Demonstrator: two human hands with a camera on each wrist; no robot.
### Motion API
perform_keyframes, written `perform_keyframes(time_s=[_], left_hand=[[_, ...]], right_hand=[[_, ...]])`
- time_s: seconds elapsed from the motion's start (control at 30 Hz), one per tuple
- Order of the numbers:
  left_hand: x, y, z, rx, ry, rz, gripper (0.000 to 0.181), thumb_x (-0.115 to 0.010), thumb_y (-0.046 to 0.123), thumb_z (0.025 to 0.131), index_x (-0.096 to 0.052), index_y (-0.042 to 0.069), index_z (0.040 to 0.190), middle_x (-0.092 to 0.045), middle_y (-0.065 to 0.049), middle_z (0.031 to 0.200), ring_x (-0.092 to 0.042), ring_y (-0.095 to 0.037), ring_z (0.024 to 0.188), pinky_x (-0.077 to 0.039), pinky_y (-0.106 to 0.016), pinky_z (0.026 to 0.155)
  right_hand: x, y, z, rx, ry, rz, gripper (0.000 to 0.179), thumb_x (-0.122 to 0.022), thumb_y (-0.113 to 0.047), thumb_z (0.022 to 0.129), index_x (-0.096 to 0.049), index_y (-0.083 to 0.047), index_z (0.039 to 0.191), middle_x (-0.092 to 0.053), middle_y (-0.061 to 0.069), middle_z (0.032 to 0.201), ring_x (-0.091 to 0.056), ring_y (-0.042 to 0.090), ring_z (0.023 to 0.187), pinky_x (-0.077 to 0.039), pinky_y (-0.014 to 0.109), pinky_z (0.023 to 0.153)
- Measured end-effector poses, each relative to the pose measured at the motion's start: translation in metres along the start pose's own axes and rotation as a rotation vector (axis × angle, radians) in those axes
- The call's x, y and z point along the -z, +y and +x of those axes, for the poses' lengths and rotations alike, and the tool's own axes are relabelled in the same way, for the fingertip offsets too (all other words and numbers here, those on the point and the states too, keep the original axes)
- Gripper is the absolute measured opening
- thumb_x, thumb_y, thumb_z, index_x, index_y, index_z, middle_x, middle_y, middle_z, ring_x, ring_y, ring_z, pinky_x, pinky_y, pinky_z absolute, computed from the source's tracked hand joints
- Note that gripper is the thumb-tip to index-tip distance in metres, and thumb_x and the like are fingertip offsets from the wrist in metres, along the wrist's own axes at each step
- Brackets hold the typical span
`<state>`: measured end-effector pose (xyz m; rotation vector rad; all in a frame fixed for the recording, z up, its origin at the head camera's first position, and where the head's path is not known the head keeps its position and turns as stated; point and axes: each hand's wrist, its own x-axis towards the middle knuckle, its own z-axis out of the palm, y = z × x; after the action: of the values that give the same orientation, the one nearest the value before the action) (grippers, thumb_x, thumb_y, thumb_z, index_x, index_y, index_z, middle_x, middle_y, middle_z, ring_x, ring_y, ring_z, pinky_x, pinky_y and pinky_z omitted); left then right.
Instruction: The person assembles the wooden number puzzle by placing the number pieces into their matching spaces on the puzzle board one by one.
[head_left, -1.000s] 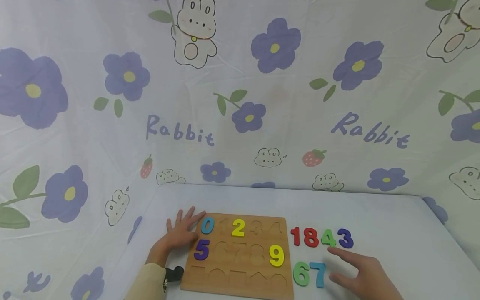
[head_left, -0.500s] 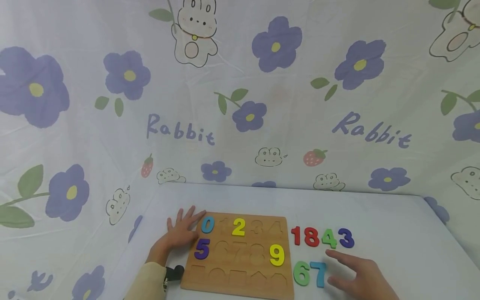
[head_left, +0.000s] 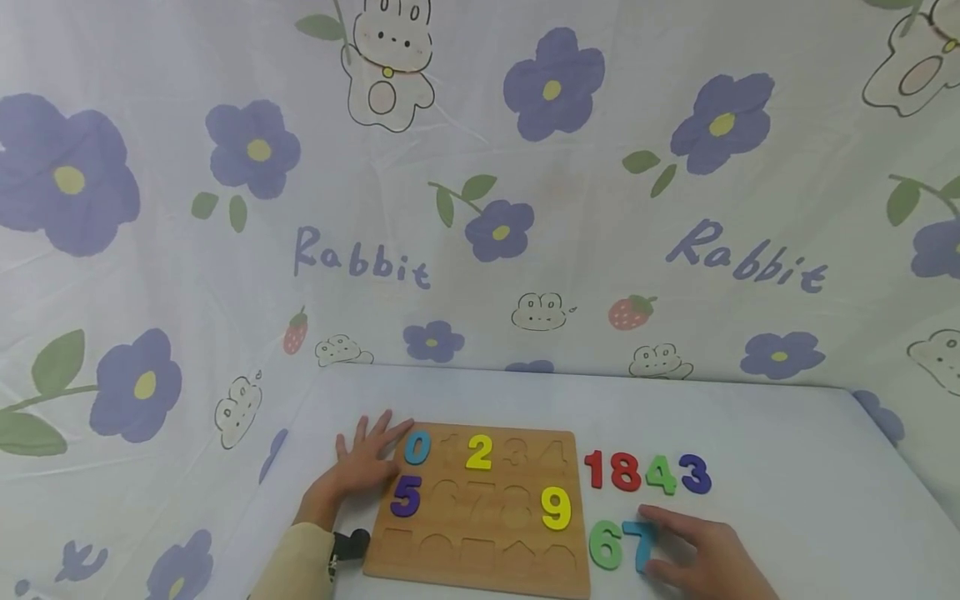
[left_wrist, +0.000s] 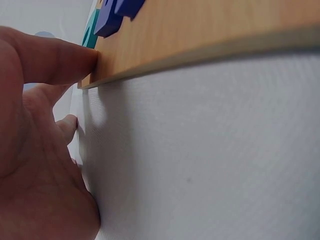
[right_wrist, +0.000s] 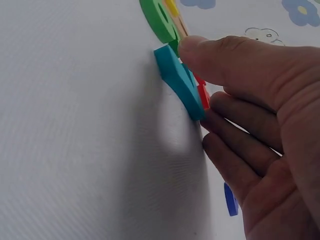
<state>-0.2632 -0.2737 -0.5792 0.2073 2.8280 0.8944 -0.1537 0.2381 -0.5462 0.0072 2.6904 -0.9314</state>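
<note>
My left hand point(head_left: 363, 467) is spread at the left edge of a wooden number puzzle board point(head_left: 480, 529), its thumb touching the rim in the left wrist view. A light blue 0 point(head_left: 417, 447), yellow 2 point(head_left: 479, 452), purple 5 point(head_left: 406, 497) and yellow 9 point(head_left: 556, 508) sit on the board. My right hand point(head_left: 701, 550) is over the blue number 7 point(head_left: 638, 546), with forefinger near its top and thumb near its foot. In the right wrist view the thumb overlaps the 7, its fingers loosely extended; firm contact is unclear. A green 6 point(head_left: 605, 545) lies beside the 7.
Right of the board, a red 1 point(head_left: 594, 469), red 8 point(head_left: 626, 472), green 4 point(head_left: 662, 475) and dark blue 3 point(head_left: 695, 473) lie in a row on the white table point(head_left: 787, 450). A flower-and-rabbit cloth point(head_left: 480, 167) hangs behind.
My right hand has shifted left from below the green 4 to the blue 7, and its fingers now reach over that piece. The left hand stays at the board's edge.
</note>
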Motion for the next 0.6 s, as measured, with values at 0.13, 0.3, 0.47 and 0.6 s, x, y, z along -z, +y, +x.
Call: perform_keyframes(time_s=[0.13,0.3,0.47,0.6], left_hand=[[-0.0011,-0.0005,0.0014,0.005,-0.007,0.009,0.079,-0.061,0.016,0.09,-0.046,0.022,0.168,-0.016,-0.021,0.183,0.009,-0.059,0.166,0.019,-0.085,0.121],[-0.0014,-0.0007,0.0017,0.002,-0.005,0.007,0.079,-0.062,0.016,0.091,-0.046,0.021,0.168,-0.016,-0.021,0.183,0.009,-0.059,0.166,0.019,-0.085,0.12],[-0.0015,-0.0003,0.0013,0.004,-0.008,0.003,0.078,-0.062,0.016,0.091,-0.046,0.021,0.168,-0.016,-0.021,0.183,0.009,-0.059,0.166,0.019,-0.085,0.121],[0.0023,0.0047,-0.0014,0.011,-0.016,-0.001,0.079,-0.062,0.016,0.091,-0.046,0.021,0.168,-0.016,-0.021,0.183,0.009,-0.058,0.167,0.019,-0.085,0.121]], right_hand=[[-0.0035,0.0006,0.0016,0.009,0.008,-0.008,0.078,-0.099,-0.037,0.077,-0.071,-0.019,0.148,-0.074,0.001,0.144,-0.066,0.034,0.135,-0.057,0.058,0.111],[-0.0067,0.0017,0.0026,0.004,0.013,-0.041,0.079,-0.099,-0.038,0.076,-0.071,-0.022,0.148,-0.075,0.002,0.143,-0.067,0.034,0.132,-0.059,0.059,0.108],[-0.0091,0.0046,0.0037,-0.011,0.003,-0.06,0.08,-0.1,-0.04,0.075,-0.071,-0.024,0.148,-0.075,0.002,0.143,-0.066,0.035,0.131,-0.059,0.061,0.108],[-0.0103,0.0068,0.0041,-0.01,0.01,-0.07,0.079,-0.099,-0.04,0.076,-0.071,-0.025,0.148,-0.075,0.001,0.143,-0.066,0.035,0.133,-0.059,0.06,0.108]])
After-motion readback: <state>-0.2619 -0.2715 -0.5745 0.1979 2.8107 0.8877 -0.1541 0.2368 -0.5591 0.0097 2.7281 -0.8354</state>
